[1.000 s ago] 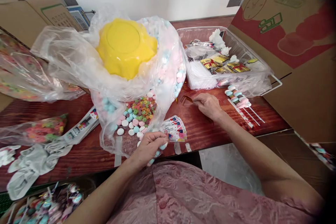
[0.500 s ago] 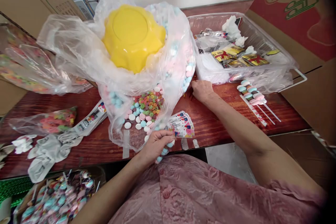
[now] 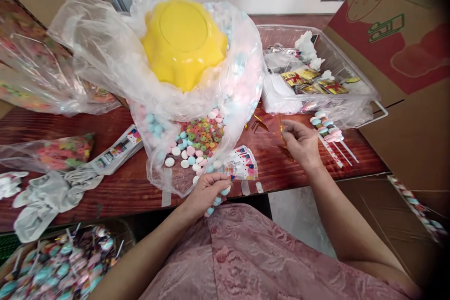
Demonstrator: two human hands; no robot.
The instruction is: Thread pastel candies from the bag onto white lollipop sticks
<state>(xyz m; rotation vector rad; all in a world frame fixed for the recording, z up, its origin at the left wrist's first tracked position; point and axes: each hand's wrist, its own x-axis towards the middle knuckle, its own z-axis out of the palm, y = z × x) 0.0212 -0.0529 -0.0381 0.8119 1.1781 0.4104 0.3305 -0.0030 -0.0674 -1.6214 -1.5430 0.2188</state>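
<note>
Head view — candies (image 3: 217, 199) inside left fingers (image 3: 215, 179)

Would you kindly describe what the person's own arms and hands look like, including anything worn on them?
Both forearms are bare, and the left hand and right hand wear no gloves, rings or watch that I can see. A pink lace-patterned garment with buttons covers the torso, with a short sleeve at the right upper arm.

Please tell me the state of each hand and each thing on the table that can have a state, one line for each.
left hand: closed around a stick of pastel candies.
right hand: pinching a thin gold twist tie, lifted off the table.
yellow bowl: upside down on the candy.
big plastic bag: open, candy spilling toward the table edge.
clear tray: open, no lid, holding packets.
finished candy sticks: lying flat beside the tray.
</note>
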